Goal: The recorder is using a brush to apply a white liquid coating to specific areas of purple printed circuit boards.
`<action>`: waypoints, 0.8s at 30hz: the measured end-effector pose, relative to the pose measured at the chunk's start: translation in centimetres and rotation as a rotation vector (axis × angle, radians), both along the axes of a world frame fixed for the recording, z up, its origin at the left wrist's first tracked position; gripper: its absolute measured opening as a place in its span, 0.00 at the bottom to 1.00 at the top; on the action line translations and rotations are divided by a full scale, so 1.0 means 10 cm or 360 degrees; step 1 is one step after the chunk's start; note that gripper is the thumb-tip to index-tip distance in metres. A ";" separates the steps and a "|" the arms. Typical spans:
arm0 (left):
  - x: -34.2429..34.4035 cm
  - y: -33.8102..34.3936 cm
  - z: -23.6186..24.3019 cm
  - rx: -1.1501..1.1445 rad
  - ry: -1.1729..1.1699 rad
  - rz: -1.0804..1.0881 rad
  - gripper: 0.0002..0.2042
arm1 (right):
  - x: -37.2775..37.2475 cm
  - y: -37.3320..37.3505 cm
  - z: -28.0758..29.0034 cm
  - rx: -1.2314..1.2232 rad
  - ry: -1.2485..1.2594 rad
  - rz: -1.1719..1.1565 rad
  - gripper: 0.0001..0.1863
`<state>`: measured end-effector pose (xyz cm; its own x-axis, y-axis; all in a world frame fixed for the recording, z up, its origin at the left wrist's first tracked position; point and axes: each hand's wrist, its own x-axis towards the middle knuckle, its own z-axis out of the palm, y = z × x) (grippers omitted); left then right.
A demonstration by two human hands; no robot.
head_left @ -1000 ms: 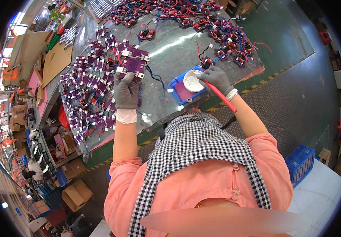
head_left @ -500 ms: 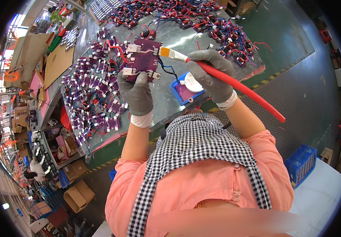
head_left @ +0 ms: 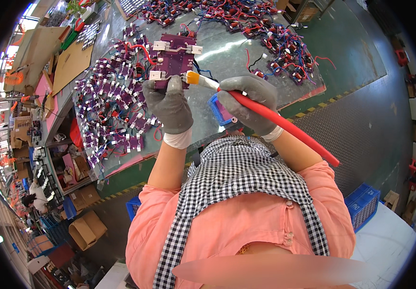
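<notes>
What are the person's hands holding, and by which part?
The left hand holds a purple circuit board by its near edge, thumb on top; the right hand grips a brush by the front of its red handle.

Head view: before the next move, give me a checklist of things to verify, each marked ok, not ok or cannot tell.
1. Purple board held in the left hand: ok.
2. Brush held by its red handle in the right hand: ok.
3. Bristles at the board's lower right edge: ok.
4. Bristles pressing on the board: cannot tell.
5. Both hands gloved: ok.
6. Blue tray fully in sight: not ok, right hand covers part.
</notes>
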<state>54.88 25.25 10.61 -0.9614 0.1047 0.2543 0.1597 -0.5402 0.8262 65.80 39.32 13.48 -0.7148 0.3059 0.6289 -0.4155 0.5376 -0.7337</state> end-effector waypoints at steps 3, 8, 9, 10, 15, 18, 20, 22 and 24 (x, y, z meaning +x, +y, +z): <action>-0.02 -0.02 -0.01 0.0080 0.0026 0.0075 0.14 | 0.07 0.05 -0.06 0.0125 -0.0043 -0.0073 0.07; -0.05 -0.01 -0.05 0.0024 0.0080 0.0084 0.14 | 0.06 -0.03 -0.03 -0.0089 0.0015 -0.0025 0.08; -0.03 -0.01 -0.03 -0.0025 0.0065 0.0080 0.14 | 0.04 -0.04 -0.01 -0.0086 0.0049 -0.0022 0.08; -0.02 0.00 0.01 -0.0024 0.0068 0.0085 0.14 | 0.03 -0.03 -0.01 -0.0086 0.0051 -0.0018 0.08; -0.02 -0.02 0.14 0.0061 -0.0093 -0.0007 0.13 | 0.07 0.11 0.01 -0.0436 -0.0019 0.0057 0.08; 0.00 -0.08 0.15 -0.0071 -0.0223 -0.0058 0.13 | -0.05 0.10 0.12 -0.0545 0.0212 -0.0007 0.08; 0.02 -0.08 0.20 -0.0029 -0.0208 -0.0025 0.13 | -0.15 0.10 0.13 -0.0348 0.0268 -0.0073 0.08; -0.02 -0.03 0.17 0.0074 -0.0111 0.0054 0.13 | -0.17 0.13 0.12 -0.0212 0.0103 -0.0059 0.09; -0.08 -0.10 0.08 0.0084 -0.0050 -0.0012 0.14 | -0.08 0.25 -0.02 -0.0209 0.0047 -0.0145 0.08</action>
<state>54.04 24.26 11.36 -0.9682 0.0993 0.2296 0.1300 -0.5843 0.8011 64.99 41.81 13.23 -0.6620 0.4497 0.5996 -0.3920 0.4741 -0.7884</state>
